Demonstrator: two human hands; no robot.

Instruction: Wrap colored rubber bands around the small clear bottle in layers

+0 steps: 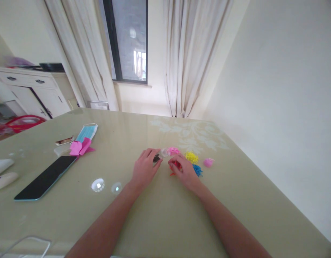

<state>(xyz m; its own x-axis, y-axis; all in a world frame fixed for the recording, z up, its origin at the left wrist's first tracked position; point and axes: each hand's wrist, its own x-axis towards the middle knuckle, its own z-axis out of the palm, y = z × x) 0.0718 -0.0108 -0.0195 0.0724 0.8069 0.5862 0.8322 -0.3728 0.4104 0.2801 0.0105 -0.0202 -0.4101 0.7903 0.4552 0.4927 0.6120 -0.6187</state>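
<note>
My left hand (145, 167) is curled around a small clear container (164, 153) that lies tilted, its dark contents or end (156, 158) showing between thumb and fingers. Just to the right, my right hand (185, 171) is closed in a pinch over a small red pile of thin strands (173, 167). Its fingers hide most of that pile, and what lies between the fingertips is too small to tell. Around it sit a pink pile (173, 150), a yellow pile (192, 157) and a blue pile (197, 170), the blue one partly behind the right hand.
A small pink bundle (209, 162) lies at the far right of the piles. To the left are a dark-screened phone (47, 178), pink paper (81, 147), a blue face mask (87, 133) and white objects (4, 180). A white cable (33, 238) crosses the near left edge.
</note>
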